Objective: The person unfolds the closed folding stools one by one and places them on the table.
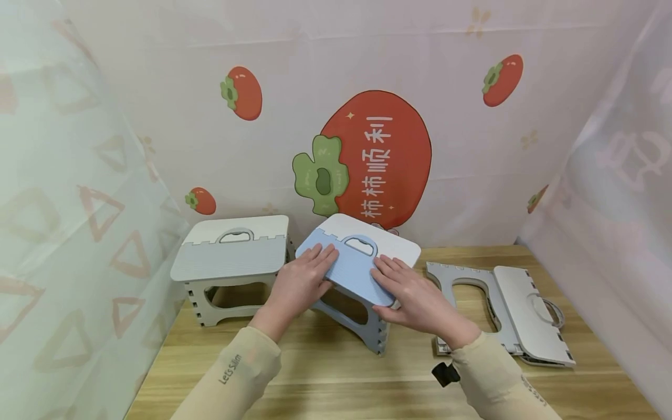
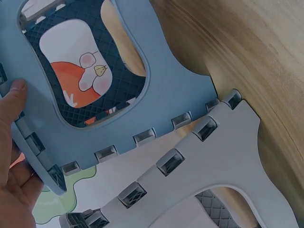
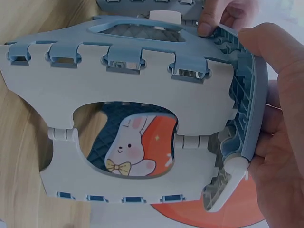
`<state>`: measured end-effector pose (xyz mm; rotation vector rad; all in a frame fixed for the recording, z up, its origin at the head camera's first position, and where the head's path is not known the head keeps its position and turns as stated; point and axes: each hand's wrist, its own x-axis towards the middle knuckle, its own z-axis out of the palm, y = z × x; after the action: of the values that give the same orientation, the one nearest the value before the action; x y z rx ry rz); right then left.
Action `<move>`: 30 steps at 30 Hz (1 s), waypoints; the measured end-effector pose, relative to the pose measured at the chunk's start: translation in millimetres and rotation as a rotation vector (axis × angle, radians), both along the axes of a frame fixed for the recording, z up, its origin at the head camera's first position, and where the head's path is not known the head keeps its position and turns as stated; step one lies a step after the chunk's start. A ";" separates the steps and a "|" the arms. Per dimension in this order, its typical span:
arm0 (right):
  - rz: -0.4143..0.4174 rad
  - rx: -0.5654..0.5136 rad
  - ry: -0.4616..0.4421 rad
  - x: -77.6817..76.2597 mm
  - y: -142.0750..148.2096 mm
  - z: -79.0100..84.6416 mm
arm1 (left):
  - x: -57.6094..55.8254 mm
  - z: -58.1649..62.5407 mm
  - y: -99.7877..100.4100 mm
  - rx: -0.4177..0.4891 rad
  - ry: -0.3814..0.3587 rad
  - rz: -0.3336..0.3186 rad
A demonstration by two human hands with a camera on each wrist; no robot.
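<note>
Both hands hold a blue and white folding stool [image 1: 362,265], standing at an angle on the table with its legs spread. My left hand [image 1: 301,280] lays its fingers on the blue half of the seat, with the thumb [image 2: 14,102] over the near edge. On the seat's right end, my right hand [image 1: 415,291] has its fingers on top and its thumb [image 3: 266,40] at the rim. A carry handle [image 1: 362,242] lies in the seat's middle. Close by on the left stands a grey and white folding stool [image 1: 231,262].
A third grey and white stool [image 1: 506,312] lies partly folded on the right of the wooden table [image 1: 325,379]. Behind rises a backdrop [image 1: 451,175] with printed persimmons. Curtains hang along both sides.
</note>
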<state>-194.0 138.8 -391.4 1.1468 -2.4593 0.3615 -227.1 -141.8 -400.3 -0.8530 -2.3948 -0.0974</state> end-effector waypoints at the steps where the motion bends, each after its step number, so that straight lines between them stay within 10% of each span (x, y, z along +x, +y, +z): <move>1: 0.000 -0.001 -0.003 -0.6 1.1 -0.1 | 0.5 -0.2 0.6 0.001 -0.002 0.001; 30: 0.019 -0.008 -0.122 -20.3 21.0 -0.2 | 5.1 -3.3 7.5 -0.015 0.071 0.046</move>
<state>-214.3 159.8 -391.7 1.1776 -2.5510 0.4589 -222.0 -134.2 -403.6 -0.7949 -2.3496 -0.0301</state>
